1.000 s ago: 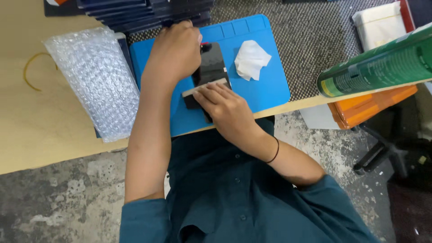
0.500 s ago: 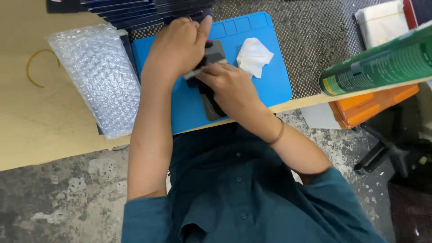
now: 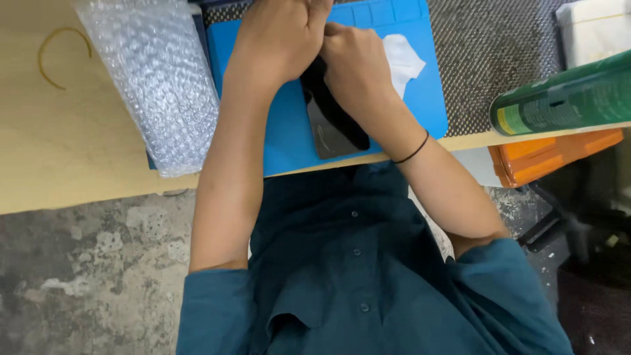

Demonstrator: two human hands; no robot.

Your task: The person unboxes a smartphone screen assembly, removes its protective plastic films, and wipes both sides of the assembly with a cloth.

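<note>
Here, your 2 hands, left hand [image 3: 279,39] and right hand [image 3: 355,62], press together over the dark phone [image 3: 332,128]'s far end; its long axis runs near-to-far on the blue mat [image 3: 289,141].

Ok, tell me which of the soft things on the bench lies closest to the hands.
The white crumpled cloth on the blue mat, right beside the right hand. The bubble wrap lies further left, overlapping the mat's left edge.

A clear bubble-wrap pouch [image 3: 152,79] lies left on the worktop [image 3: 59,151]. A green can [image 3: 565,98] at right carries a yellow-and-white label (print possibly blurred).
</note>
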